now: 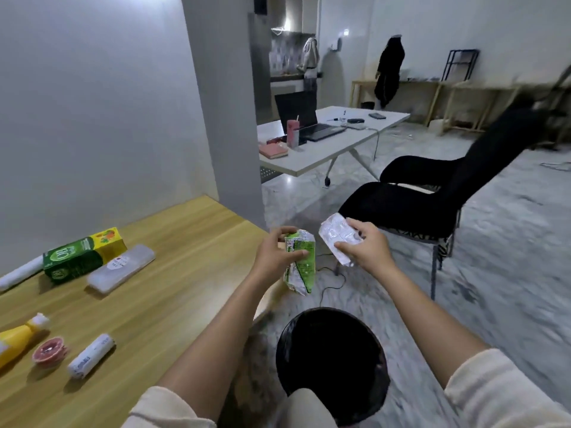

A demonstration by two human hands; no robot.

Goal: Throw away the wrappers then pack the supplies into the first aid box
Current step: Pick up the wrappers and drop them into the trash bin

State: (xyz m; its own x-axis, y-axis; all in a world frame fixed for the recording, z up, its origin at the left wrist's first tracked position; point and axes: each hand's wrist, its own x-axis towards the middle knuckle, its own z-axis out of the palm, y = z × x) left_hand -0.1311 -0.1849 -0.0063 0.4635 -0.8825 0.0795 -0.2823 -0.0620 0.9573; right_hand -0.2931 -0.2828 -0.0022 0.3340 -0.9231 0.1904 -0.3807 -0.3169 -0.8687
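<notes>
Green wrapper (301,261) pinched in our left hand (278,253), silver wrapper (338,240) in our right hand (366,250) — released now, either could flutter past the bin (332,362) below.

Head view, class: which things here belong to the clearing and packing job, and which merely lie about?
Job: green wrapper in left hand; white wrapper in right hand; black bin; bandage roll; green box.
Lying about: black chair; laptop; pink book.
</notes>
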